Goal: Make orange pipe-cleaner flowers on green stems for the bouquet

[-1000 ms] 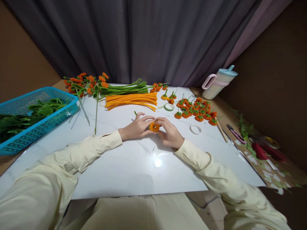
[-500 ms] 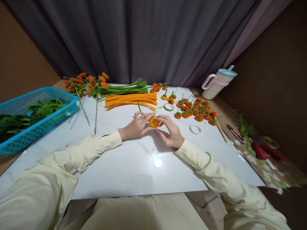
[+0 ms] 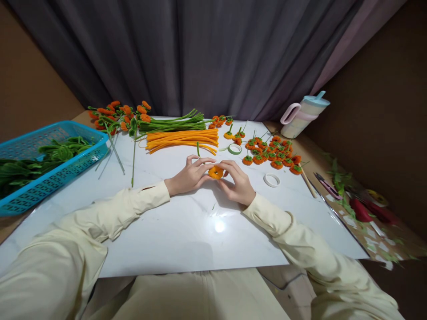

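Between my two hands is a small orange pipe-cleaner pumpkin, its ridged round side toward me and a dark spot at its centre. My left hand pinches it from the left with thumb and fingers. From the other side my right hand grips it between curled fingers and thumb. A green pipe-cleaner piece sticks up behind my left fingers; where its lower end goes is hidden. Beyond the hands lie a bundle of orange pipe cleaners and a bundle of green pipe cleaners.
Finished orange pumpkins with green tops cluster at the right, near a green tape roll and a white ring. A blue basket holds green leaves at left. A tumbler, a cutter and red-handled scissors sit right.
The orange pumpkin has turned a little and shifted slightly down and right in my fingers. The green piece behind my left hand has moved right and stands more upright.
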Tool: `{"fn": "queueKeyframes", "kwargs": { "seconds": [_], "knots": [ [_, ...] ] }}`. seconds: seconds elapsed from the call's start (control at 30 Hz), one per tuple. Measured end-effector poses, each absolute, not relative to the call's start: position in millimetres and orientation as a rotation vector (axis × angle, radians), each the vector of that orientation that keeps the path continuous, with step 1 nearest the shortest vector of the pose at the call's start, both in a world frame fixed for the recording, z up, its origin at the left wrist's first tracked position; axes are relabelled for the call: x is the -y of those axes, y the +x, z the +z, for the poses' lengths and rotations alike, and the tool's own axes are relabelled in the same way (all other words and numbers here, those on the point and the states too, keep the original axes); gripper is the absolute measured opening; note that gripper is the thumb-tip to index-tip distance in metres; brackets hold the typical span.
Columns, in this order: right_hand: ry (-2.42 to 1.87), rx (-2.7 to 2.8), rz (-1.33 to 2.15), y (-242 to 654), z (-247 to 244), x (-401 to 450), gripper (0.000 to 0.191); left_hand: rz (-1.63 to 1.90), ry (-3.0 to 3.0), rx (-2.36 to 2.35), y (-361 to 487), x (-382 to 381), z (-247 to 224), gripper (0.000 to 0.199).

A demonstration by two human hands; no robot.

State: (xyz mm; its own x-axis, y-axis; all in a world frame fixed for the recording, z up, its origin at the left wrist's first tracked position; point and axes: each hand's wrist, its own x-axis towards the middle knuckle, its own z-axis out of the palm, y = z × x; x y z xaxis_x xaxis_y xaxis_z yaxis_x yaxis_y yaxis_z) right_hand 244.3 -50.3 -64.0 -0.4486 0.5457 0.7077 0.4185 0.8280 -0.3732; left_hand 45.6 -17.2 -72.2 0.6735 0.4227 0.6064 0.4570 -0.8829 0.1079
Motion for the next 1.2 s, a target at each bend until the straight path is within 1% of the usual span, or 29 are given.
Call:
{"fn": "queueKeyframes", "kwargs": {
  "seconds": [0.27, 0.47, 0.67, 0.97, 1.2],
  "knots": [
    [-0.735, 2.114, 0.166, 245.6, -64.2, 49.8, 0.039, -0.983, -2.859, 0.835, 46.7, 18.7, -71.0, 0.031],
    [-0.744, 2.124, 0.165, 245.7, -64.8, 49.8, 0.042, -1.085, -2.819, 0.829, 46.3, 18.4, -72.6, 0.030],
    [-0.769, 2.109, 0.157, 245.7, -65.9, 49.1, 0.037, -1.068, -2.822, 0.884, 46.0, 18.0, -73.9, 0.029],
    [-0.742, 2.097, 0.180, 245.3, -67.3, 46.9, 0.031, -0.995, -2.805, 0.711, 45.4, 16.9, -73.2, 0.023],
    [-0.734, 2.090, 0.171, 244.1, -68.4, 47.7, 0.027, -0.984, -2.817, 0.651, 44.9, 17.0, -74.0, 0.024]
  ]
}}
